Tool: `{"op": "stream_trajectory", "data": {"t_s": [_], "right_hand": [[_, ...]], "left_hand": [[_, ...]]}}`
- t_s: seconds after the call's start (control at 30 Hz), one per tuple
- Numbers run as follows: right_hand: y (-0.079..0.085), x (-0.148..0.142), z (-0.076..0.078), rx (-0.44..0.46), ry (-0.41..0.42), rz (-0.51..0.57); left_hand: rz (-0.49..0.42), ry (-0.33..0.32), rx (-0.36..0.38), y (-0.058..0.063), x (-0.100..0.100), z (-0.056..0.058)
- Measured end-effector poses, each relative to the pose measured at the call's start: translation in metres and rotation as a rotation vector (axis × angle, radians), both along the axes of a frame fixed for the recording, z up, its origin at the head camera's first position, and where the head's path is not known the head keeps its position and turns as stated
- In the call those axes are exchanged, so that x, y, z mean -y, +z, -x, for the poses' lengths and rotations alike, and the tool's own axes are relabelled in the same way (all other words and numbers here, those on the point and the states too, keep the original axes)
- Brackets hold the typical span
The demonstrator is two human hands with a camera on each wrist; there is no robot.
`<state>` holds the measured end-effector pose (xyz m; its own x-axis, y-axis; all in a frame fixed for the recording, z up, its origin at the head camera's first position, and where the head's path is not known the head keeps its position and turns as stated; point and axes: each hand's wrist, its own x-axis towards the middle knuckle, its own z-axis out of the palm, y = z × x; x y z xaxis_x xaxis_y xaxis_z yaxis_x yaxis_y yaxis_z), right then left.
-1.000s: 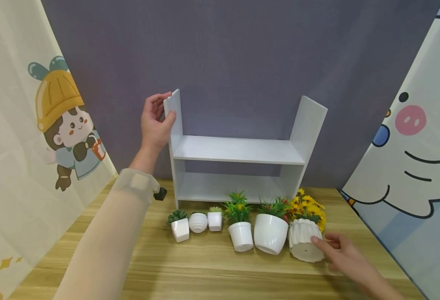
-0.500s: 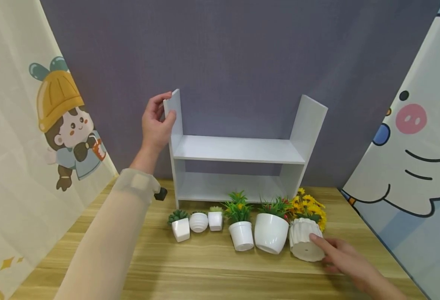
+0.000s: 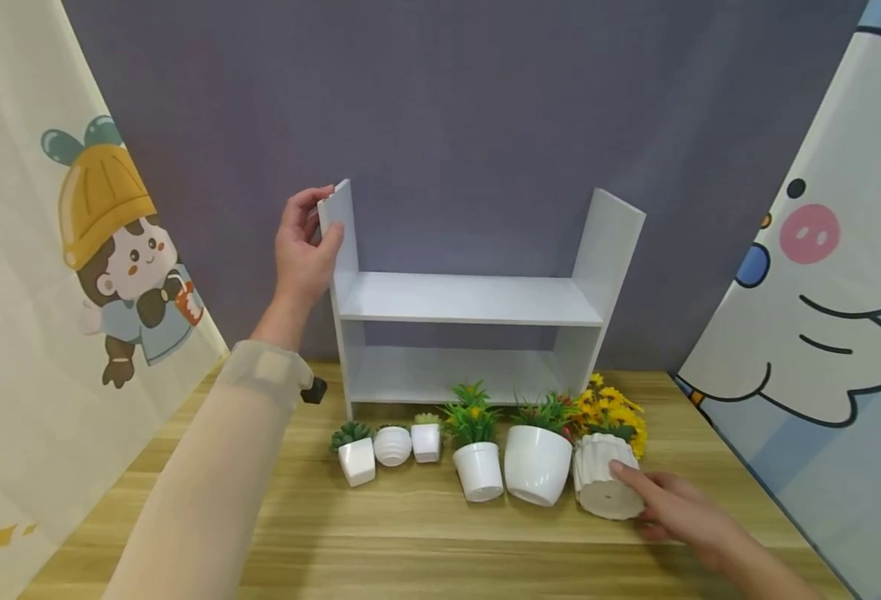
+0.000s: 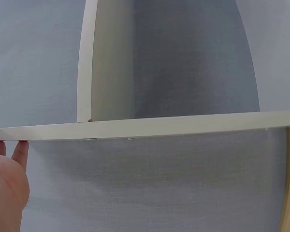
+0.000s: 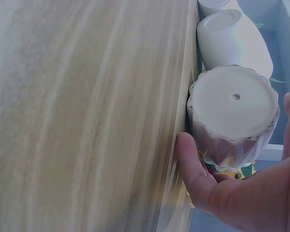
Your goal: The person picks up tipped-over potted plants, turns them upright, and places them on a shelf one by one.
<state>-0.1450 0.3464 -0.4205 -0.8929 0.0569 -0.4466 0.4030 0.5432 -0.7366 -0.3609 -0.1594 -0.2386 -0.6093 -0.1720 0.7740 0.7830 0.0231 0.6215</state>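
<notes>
In the head view, my left hand grips the upper left side panel of a white two-tier shelf, thumb on the inner face and fingers behind. The left wrist view shows fingertips at the edge of a white board. At the right end of a row of potted plants, my right hand holds a ribbed white flowerpot with yellow flowers. This pot lies tipped, its base with a small hole facing me. The right wrist view has fingers under the pot's side and the thumb opposite.
Left of the ribbed pot lie a rounded white pot and a narrower pot, both with greenery. Several small succulent pots, one a striped round pot, continue the row on the wooden table. A grey curtain hangs behind.
The right hand's fingers have moved in closer around the ribbed flowerpot. The left hand stays on the shelf panel. The whole head view has shifted slightly.
</notes>
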Motion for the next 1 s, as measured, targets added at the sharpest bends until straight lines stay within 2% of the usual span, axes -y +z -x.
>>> {"op": "stream_trajectory", "data": {"t_s": [0.57, 0.73, 1.0], "right_hand": [[0.0, 0.008, 0.013, -0.003, 0.012, 0.049], [-0.003, 0.01, 0.013, -0.031, 0.006, 0.086], [-0.005, 0.016, 0.011, -0.093, -0.041, 0.067]], "left_hand": [[0.0, 0.02, -0.019, -0.002, -0.002, 0.0], [-0.006, 0.017, -0.012, -0.002, -0.004, 0.001], [-0.007, 0.026, -0.019, 0.0, -0.004, -0.002]]}}
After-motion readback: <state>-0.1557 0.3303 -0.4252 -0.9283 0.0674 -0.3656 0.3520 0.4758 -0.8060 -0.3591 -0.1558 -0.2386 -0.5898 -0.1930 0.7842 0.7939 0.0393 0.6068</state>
